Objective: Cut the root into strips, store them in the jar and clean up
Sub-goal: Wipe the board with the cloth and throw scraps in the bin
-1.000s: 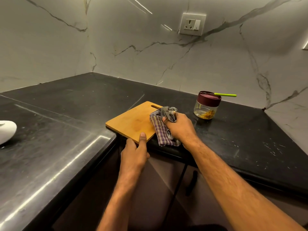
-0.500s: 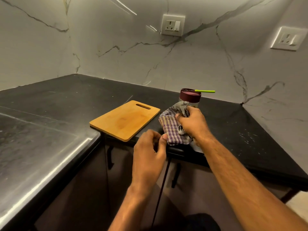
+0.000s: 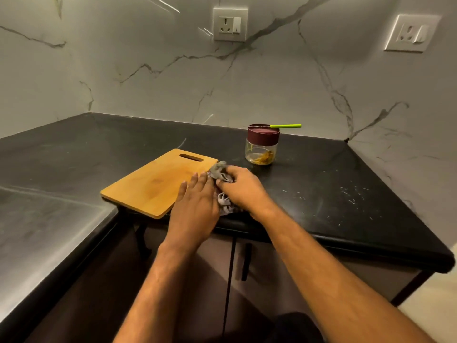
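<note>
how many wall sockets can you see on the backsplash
2: one wall socket high on the back wall above the cutting board, another wall socket on the right wall. Others may lie outside the view.

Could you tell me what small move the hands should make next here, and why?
Probably sweep the cloth, gripped by the right hand, rightwards over the countertop: the cutting board looks clean and the jar is capped, but pale specks remain there.

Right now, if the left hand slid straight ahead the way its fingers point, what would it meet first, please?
Probably nothing soon: the left hand lies flat, its fingers over the cutting board, pointing toward the handle slot. Depth is unclear.
</note>
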Demonstrator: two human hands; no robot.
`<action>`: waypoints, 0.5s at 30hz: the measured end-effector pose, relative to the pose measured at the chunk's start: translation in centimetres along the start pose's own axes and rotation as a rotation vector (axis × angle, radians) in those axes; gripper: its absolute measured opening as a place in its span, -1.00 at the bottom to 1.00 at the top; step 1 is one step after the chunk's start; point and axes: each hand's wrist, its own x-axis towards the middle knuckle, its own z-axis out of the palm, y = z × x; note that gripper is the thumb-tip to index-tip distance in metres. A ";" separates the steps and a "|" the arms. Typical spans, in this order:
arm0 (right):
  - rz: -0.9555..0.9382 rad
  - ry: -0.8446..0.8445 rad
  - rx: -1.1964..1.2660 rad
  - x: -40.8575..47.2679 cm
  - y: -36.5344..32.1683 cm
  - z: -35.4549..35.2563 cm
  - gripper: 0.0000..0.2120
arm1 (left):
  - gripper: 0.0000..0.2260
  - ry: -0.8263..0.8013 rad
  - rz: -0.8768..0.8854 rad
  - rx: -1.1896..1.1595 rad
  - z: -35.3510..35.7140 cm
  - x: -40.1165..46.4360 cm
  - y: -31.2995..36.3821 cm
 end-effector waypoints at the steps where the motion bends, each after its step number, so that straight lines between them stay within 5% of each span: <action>1: -0.033 0.024 -0.129 0.3 0.3 0.3 -0.71 | -0.52 -0.053 -0.003 0.079 0.2 0.3 0.0; 15: 0.081 0.057 -0.413 1.0 2.4 -2.8 -0.68 | -0.49 -0.268 0.065 0.131 1.2 1.5 4.4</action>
